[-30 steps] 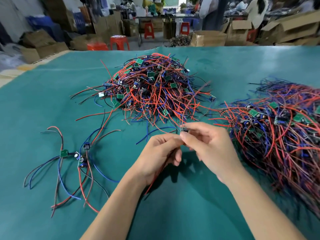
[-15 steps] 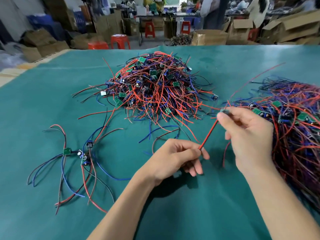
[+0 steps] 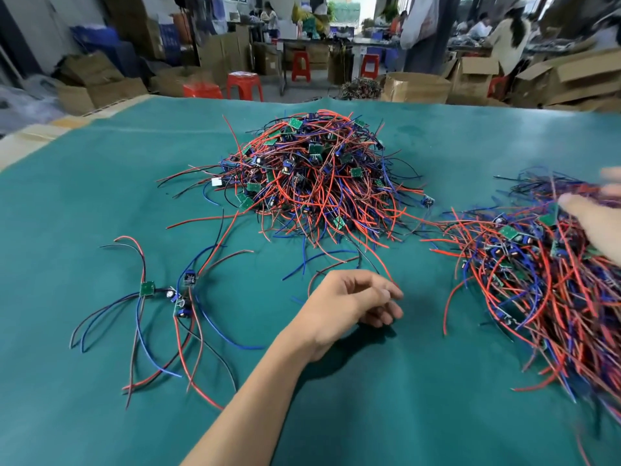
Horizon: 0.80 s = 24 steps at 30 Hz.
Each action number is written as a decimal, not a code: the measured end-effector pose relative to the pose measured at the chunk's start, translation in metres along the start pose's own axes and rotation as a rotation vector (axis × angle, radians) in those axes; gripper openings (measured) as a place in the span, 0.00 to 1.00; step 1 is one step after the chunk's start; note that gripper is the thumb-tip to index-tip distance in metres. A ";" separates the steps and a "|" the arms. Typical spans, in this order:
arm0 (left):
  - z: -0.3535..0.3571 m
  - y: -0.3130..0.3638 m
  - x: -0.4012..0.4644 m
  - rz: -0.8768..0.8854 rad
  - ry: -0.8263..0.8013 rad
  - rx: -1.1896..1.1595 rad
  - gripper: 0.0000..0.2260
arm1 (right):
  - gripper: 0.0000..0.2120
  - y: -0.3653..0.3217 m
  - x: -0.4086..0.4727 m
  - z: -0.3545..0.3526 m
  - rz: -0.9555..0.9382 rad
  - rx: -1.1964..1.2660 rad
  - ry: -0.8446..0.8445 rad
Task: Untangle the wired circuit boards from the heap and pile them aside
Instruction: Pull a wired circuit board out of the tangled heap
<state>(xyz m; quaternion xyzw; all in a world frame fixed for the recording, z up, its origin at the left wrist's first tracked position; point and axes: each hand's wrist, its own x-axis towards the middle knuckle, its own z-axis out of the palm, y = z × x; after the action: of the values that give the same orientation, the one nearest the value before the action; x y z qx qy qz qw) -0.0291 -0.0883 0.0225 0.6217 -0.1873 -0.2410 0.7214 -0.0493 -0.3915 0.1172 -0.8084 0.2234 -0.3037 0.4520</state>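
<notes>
Heap [image 3: 316, 176] of wired boards sits upper centre on the green table [image 3: 100, 169]; a second pile [image 3: 551, 280] fills the right. Left hand [image 3: 349, 302] hangs loosely curled, empty, centre. Right hand [image 3: 601, 227], blurred at right edge, fingers outstretched over the pile.

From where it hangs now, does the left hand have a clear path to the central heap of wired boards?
Probably yes. The left hand hovers loosely curled and empty just in front of the central heap; only bare green mat and stray wire ends lie between them.
</notes>
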 end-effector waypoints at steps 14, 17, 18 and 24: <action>-0.006 0.002 0.010 -0.038 0.304 -0.336 0.13 | 0.12 -0.004 -0.097 0.171 -0.415 -0.613 -0.403; -0.006 0.001 0.010 -0.047 0.345 -0.295 0.14 | 0.11 -0.001 -0.101 0.171 -0.354 -0.509 -0.280; -0.006 0.001 0.011 -0.056 0.353 -0.307 0.14 | 0.13 0.000 -0.099 0.168 -0.336 -0.491 -0.289; -0.008 0.002 0.010 -0.053 0.350 -0.360 0.12 | 0.18 -0.012 -0.092 0.141 -0.381 -0.343 -0.245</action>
<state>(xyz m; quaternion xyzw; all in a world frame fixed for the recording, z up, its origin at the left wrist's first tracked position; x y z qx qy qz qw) -0.0161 -0.0876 0.0226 0.5201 0.0028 -0.1780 0.8353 -0.0161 -0.2434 0.0432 -0.9312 0.0591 -0.2409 0.2670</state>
